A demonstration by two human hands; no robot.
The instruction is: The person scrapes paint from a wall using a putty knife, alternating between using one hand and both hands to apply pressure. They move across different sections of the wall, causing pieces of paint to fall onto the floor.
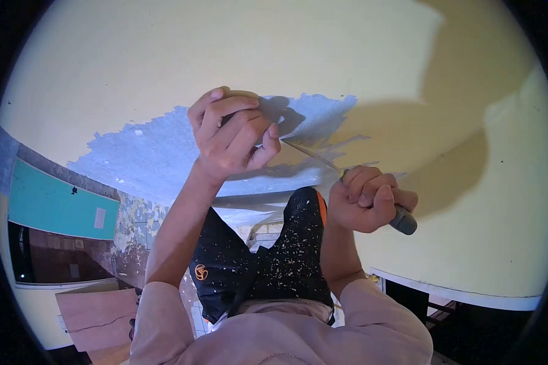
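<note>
My right hand [371, 198] is closed around the dark handle of a scraper [313, 155]. Its thin metal blade, seen nearly edge-on, points left across the wall [243, 55] toward my left hand. My left hand [234, 134] is raised in front of the wall, its fingers loosely bent and apart, with nothing visible in them. Behind both hands lies a bare grey-blue patch [158, 146] with ragged edges, where the pale yellow paint is gone. The blade's tip appears close to this patch; whether it touches cannot be made out.
My dark trousers [292, 261] are sprinkled with pale flakes. More flakes litter the floor [134, 225] at left. A green panel [61, 201] and a pinkish board [97, 316] stand on the left side. At lower right, a white ledge [456, 289] borders a dark area.
</note>
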